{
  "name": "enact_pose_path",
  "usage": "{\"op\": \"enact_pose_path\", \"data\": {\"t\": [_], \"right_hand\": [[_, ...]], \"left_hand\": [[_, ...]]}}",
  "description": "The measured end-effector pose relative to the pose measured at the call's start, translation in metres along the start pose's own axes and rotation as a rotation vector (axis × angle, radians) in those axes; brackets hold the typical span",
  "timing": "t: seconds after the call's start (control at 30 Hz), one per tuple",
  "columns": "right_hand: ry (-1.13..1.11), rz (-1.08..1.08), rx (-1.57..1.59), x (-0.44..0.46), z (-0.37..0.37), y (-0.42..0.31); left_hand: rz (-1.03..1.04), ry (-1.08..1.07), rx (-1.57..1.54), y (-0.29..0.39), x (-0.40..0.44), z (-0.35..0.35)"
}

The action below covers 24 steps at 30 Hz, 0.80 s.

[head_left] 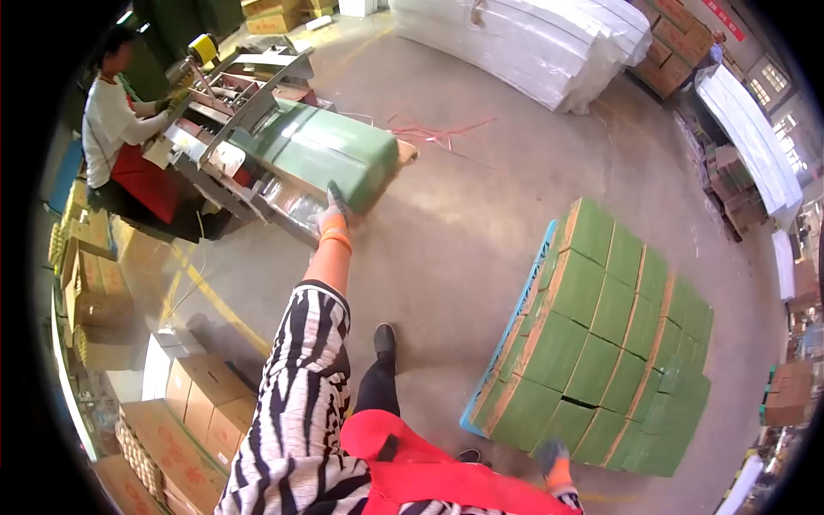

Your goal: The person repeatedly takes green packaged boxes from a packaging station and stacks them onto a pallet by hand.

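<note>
My left hand (pixel 333 210), in a grey and orange glove, reaches forward to the near side of a green-wrapped box (pixel 330 146) on the packing machine (pixel 227 112). Its fingers point up and look spread against the box's side; nothing is seen gripped. My right hand (pixel 554 459), gloved too, is low in the view at the near edge of a stack of green boxes (pixel 592 335) on a blue pallet (pixel 472 403). Its fingers are blurred, so their shape does not show.
A co-worker (pixel 120 129) in a white top and red apron stands behind the machine at the left. Cardboard boxes (pixel 202 395) lie at the lower left. White wrapped stacks (pixel 524 43) stand at the back. Red straps (pixel 442 133) lie on the floor.
</note>
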State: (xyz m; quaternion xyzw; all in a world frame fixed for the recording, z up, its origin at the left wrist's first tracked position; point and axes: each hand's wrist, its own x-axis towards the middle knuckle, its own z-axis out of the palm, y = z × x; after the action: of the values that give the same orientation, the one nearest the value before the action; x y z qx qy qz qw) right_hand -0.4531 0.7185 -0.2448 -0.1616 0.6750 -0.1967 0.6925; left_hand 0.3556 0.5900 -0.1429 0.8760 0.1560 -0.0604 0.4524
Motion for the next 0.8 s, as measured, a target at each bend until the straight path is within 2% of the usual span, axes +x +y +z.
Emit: {"op": "enact_pose_path", "data": {"t": [0.03,0.07,0.13,0.2,0.23,0.27,0.3,0.33,0.37,0.43,0.53,0.6,0.63,0.67,0.73,0.77,0.8], "right_hand": [[-0.082,0.021,-0.027,-0.003,0.079,-0.028],[0.028,0.129,-0.039,-0.009,0.154,-0.052],[-0.282,0.097,-0.136,-0.027,0.284,-0.086],[-0.362,0.007,-0.273,-0.081,0.39,-0.125],[-0.555,-0.299,-0.51,-0.09,0.404,-0.132],[-0.53,-0.317,-0.59,-0.101,0.419,-0.138],[-0.504,-0.333,-0.671,-0.111,0.433,-0.145],[-0.345,-0.084,-0.52,-0.121,0.439,-0.149],[-0.275,-0.142,-0.501,-0.127,0.426,-0.15],[-0.15,-0.235,-0.47,-0.119,0.391,-0.14],[0.024,-0.321,-0.472,-0.101,0.328,-0.097],[0.182,-0.368,-0.3,-0.106,0.286,-0.063],[0.24,-0.403,-0.36,-0.112,0.268,-0.049],[0.301,-0.435,-0.421,-0.121,0.252,-0.037],[0.396,-0.328,-0.585,-0.147,0.232,-0.022],[0.419,-0.186,-0.549,-0.156,0.227,-0.017],[0.369,-0.055,-0.638,-0.114,0.193,0.024]], "left_hand": [[-0.26,-0.084,0.116,0.011,0.017,0.003],[-0.211,-0.336,-0.137,0.002,0.035,0.015],[-0.113,-0.864,-0.653,-0.018,0.062,0.046],[-0.396,-1.09,-0.626,0.003,0.048,0.061],[-0.648,-1.005,-0.29,0.048,0.015,0.025],[-0.644,-0.973,-0.272,0.059,-0.01,0.017],[-0.788,-1.083,-0.495,0.03,-0.002,0.052],[-0.602,-1.226,-0.81,-0.002,0.001,0.077],[-0.693,-1.091,-0.812,0.027,-0.028,0.041],[-0.588,-1.166,-0.777,0.025,-0.028,0.033],[-0.543,-1.184,-0.688,-0.012,0.005,0.077],[-0.502,-1.197,-0.648,-0.026,0.016,0.096],[-0.472,-1.165,-0.647,-0.011,0.005,0.073],[-0.46,-1.277,-0.682,-0.001,-0.004,0.054],[-0.57,-1.336,-0.59,0.003,0.007,0.035],[-0.568,-1.436,-0.562,0.013,0.003,0.009],[-0.542,-1.531,-0.44,0.0,0.027,0.006]]}}
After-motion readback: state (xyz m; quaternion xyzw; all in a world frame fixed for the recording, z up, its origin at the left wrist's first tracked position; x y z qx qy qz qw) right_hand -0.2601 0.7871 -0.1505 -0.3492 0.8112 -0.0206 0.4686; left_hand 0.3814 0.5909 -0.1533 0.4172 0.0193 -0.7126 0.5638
